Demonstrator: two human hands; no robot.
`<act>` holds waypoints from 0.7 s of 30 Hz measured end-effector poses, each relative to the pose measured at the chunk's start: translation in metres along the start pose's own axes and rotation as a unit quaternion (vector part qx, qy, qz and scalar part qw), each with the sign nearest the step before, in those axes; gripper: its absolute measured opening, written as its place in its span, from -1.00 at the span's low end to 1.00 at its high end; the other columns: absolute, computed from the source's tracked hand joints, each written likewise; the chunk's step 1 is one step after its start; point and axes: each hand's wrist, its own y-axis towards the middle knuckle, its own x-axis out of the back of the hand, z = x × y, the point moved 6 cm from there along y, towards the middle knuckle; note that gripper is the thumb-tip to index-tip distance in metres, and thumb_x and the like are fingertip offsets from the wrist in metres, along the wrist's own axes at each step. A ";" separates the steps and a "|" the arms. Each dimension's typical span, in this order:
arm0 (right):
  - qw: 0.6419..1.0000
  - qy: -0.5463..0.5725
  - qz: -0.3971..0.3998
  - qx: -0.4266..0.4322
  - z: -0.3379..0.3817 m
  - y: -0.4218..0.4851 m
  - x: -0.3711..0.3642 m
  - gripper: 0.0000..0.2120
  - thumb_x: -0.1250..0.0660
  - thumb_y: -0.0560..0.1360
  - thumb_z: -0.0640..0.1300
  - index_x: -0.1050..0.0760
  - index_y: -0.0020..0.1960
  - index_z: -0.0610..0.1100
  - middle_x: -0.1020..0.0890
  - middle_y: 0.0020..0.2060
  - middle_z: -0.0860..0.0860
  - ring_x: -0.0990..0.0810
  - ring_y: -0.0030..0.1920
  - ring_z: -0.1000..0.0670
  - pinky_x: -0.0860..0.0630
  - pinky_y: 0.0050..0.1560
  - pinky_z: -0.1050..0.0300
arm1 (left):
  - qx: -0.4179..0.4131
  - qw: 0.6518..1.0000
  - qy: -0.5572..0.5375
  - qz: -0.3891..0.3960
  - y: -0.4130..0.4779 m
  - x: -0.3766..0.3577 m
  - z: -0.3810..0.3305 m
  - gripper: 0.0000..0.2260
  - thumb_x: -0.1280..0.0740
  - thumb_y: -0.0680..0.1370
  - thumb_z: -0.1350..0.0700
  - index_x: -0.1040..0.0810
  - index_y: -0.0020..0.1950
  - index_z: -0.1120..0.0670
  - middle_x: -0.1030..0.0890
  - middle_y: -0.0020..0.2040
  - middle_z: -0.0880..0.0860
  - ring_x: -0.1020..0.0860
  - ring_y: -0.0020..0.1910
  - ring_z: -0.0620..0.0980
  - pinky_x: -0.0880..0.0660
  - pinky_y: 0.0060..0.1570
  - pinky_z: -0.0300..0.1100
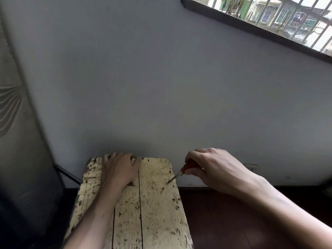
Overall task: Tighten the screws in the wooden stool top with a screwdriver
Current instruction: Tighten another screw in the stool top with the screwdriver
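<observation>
A worn, pale wooden stool top [158, 209] made of planks fills the bottom centre. My left hand [119, 169] lies flat on its far left part, fingers over the far edge. My right hand [210, 168] grips a screwdriver [177, 176] with a reddish handle, mostly hidden in the palm. Its metal tip meets a screw [168, 182] near the stool's right edge. Two more screws [177, 207] [176, 229] sit lower along that edge.
A grey wall [161, 87] rises right behind the stool. A barred window [269, 17] sits at the top right. Dark furniture [23, 177] stands to the left, and dark wooden floor [224, 221] lies to the right of the stool.
</observation>
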 end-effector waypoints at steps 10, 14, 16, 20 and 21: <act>0.994 0.026 -0.013 -0.104 -0.025 0.012 -0.021 -0.51 -0.22 0.60 0.29 -0.51 -0.30 -0.05 -0.53 -0.41 0.02 -0.52 -0.32 -0.14 -0.40 -0.30 0.07 | -0.001 1.000 0.000 0.006 -0.001 -0.001 0.000 -0.59 -0.08 0.65 -0.25 -0.61 0.25 -0.11 -0.63 0.25 -0.03 -0.47 0.29 0.03 -0.20 0.30 0.00; 0.991 0.038 -0.003 -0.125 -0.038 0.009 -0.028 -0.50 -0.16 0.62 0.30 -0.52 -0.22 -0.07 -0.54 -0.41 0.06 -0.55 -0.28 -0.12 -0.43 -0.28 0.04 | -0.001 1.000 -0.008 0.003 -0.004 0.001 -0.001 -0.61 -0.10 0.65 -0.23 -0.63 0.19 -0.09 -0.63 0.23 -0.01 -0.48 0.28 0.04 -0.19 0.28 -0.02; 0.992 0.064 0.013 -0.104 -0.039 0.003 -0.031 -0.60 -0.19 0.61 0.33 -0.45 -0.08 0.00 -0.62 -0.32 0.18 -0.60 -0.23 0.03 -0.46 -0.25 0.06 | -0.003 1.000 -0.012 0.003 -0.004 0.002 -0.001 -0.63 -0.10 0.66 -0.22 -0.63 0.16 -0.09 -0.64 0.22 -0.01 -0.48 0.27 0.05 -0.19 0.27 -0.02; 0.995 0.093 0.037 -0.028 -0.025 -0.006 -0.025 -0.77 -0.36 0.58 0.18 -0.38 0.09 0.11 -0.67 0.03 0.22 -0.56 -0.11 0.23 -0.50 -0.13 0.18 | -0.006 1.000 -0.017 -0.005 -0.005 0.003 -0.002 -0.63 -0.10 0.66 -0.21 -0.63 0.17 -0.09 -0.64 0.23 -0.02 -0.47 0.28 0.04 -0.18 0.28 -0.03; 0.997 0.072 0.024 -0.016 -0.022 -0.006 -0.021 -0.79 -0.37 0.58 0.16 -0.44 0.12 0.11 -0.64 0.03 0.20 -0.57 -0.04 0.17 -0.52 -0.06 0.13 | -0.005 1.000 -0.018 -0.004 -0.004 0.003 -0.002 -0.63 -0.10 0.66 -0.21 -0.63 0.19 -0.10 -0.63 0.24 -0.01 -0.47 0.29 0.04 -0.18 0.29 -0.03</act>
